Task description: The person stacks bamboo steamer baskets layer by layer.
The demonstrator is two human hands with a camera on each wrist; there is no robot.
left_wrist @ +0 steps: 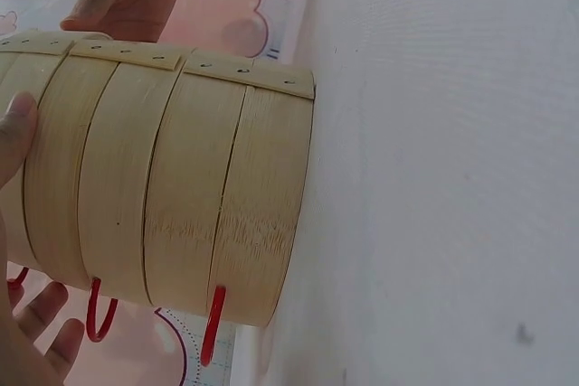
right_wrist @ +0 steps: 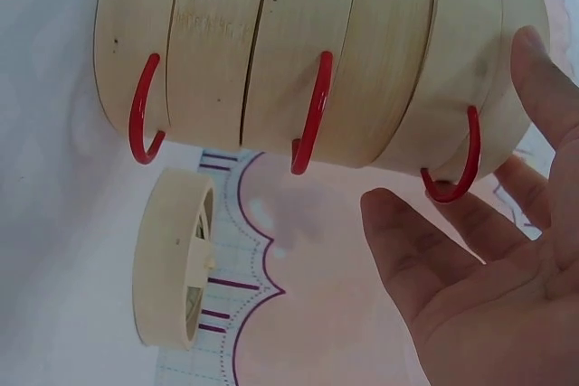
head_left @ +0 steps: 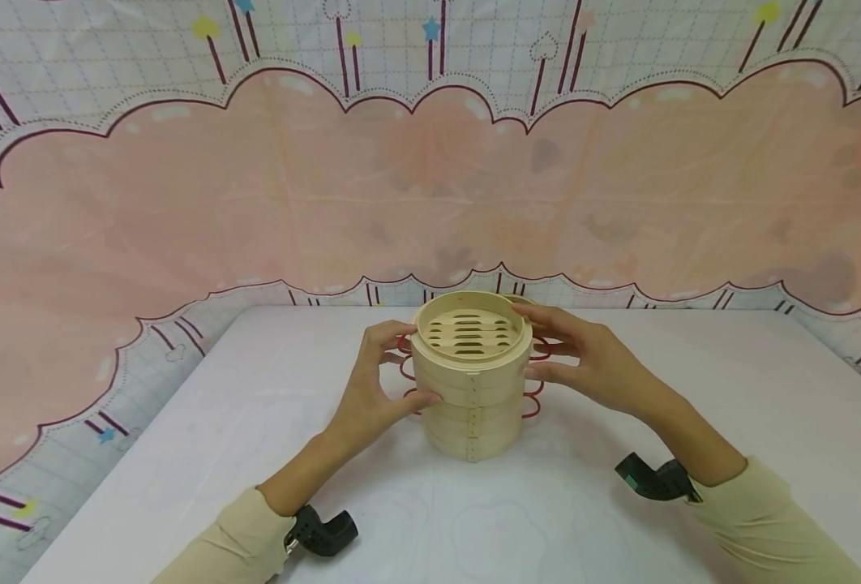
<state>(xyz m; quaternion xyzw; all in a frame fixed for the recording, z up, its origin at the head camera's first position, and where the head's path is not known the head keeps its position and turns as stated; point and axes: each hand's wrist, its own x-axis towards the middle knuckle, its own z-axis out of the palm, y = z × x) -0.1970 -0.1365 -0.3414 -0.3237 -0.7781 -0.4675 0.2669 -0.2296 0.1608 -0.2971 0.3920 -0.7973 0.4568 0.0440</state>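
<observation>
Object: a stack of round pale bamboo steamer baskets with red wire handles (head_left: 472, 381) was stood upright on the white counter (head_left: 693, 422).
Left hand (head_left: 372, 389): the stack's left wall was clasped by curled fingers.
Right hand (head_left: 591, 361): it was held open beside the top tier's right rim; contact could not be told.

My stack of round pale bamboo steamer baskets (head_left: 471, 389) stands upright on the white table (head_left: 693, 389). Red wire loop handles (right_wrist: 310, 113) stick out from its sides, and the slatted top tier lies open.

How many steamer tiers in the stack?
3, stacked on the table: top tier between both hands, middle tier under it, bottom tier on the cloth. A separate bamboo piece lies behind the stack.
</observation>
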